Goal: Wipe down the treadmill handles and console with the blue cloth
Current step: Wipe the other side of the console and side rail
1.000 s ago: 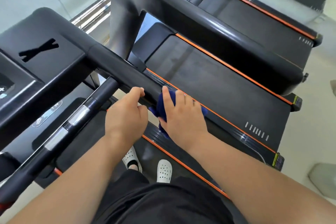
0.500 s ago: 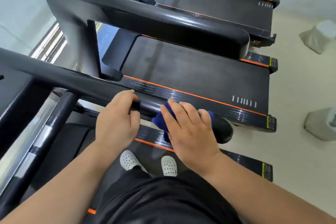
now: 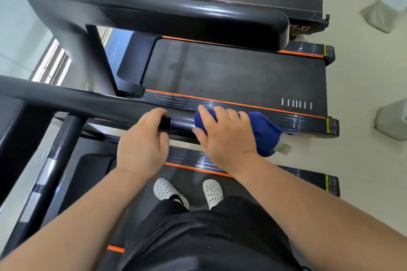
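The treadmill's black right handle (image 3: pixel 88 103) runs from the left edge to the middle of the view. My left hand (image 3: pixel 142 145) grips it from above. Just to the right, my right hand (image 3: pixel 224 136) presses the blue cloth (image 3: pixel 264 132) around the handle's end, which the cloth hides. A loose corner of the cloth with a white tag hangs off to the right. A thinner black bar with silver sensor plates (image 3: pixel 47 174) slopes down at the lower left. The console is out of view.
I stand on the treadmill belt (image 3: pixel 191 180) in white clogs. A second treadmill (image 3: pixel 231 72) lies alongside, its thick black handle (image 3: pixel 187 15) above mine. A third one is at the top. Pale floor with grey blocks (image 3: pixel 389 119) is on the right.
My right hand has slid the cloth along the handle out over its end. My left hand has kept its grip. The camera has swung right, and the console has left the view.
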